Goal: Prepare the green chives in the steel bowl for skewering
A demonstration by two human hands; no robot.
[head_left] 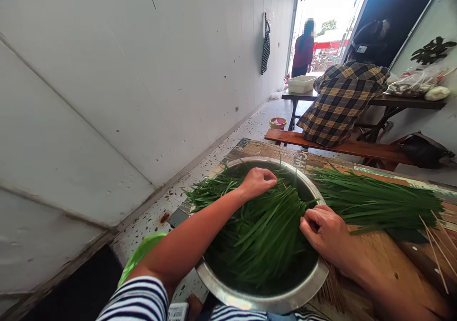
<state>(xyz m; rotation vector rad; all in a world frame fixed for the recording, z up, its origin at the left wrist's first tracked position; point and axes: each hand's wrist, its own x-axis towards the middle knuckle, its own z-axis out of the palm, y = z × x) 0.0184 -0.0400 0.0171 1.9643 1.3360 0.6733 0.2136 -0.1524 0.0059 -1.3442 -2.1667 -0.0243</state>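
Note:
A wide steel bowl is in front of me, filled with long green chives. Over the far part of the bowl, my left hand has its fingers pinched together; whatever may be between them is too small to make out. At the bowl's right rim my right hand is closed, thumb and forefinger at the lined-up ends of a fanned row of chives. A thin pale tip pokes out of that row near my left fingers. More chives spill over the bowl's left rim.
A flat pile of chives lies on the wooden table to the right. Thin wooden skewers rest near it, with more beneath the bowl's right side. Beyond are a bench, a seated person in plaid and a white tub.

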